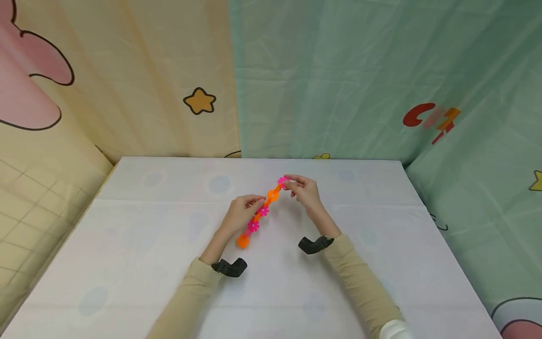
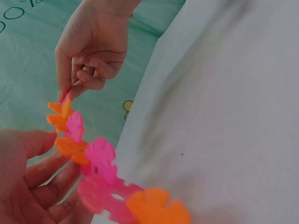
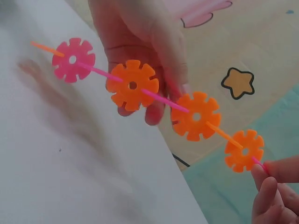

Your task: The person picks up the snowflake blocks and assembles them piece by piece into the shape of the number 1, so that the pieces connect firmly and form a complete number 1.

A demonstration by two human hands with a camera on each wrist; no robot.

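Observation:
A chain of pink and orange slotted snowflake discs (image 1: pixel 273 195) runs slantwise between the two hands above the table, the discs slotted into each other edge-on. My left hand (image 1: pixel 240 215) pinches the chain near its middle, thumb at an orange disc (image 3: pixel 196 116). The fingers of my right hand (image 1: pixel 306 192) pinch the pink disc (image 1: pixel 282 181) at the far end; in the right wrist view only that disc's thin edge shows at the fingertips. Toward me, the chain's other end hangs free with an orange disc (image 2: pixel 159 207), beyond a pink one (image 2: pixel 100 158).
A white cloth with faint pale dots covers the table (image 1: pixel 139 263). Behind it hang a cream curtain (image 1: pixel 169 56) and a green curtain (image 1: pixel 338 70) with cartoon prints. Black wrist mounts (image 1: pixel 230 267) sit at both sleeves.

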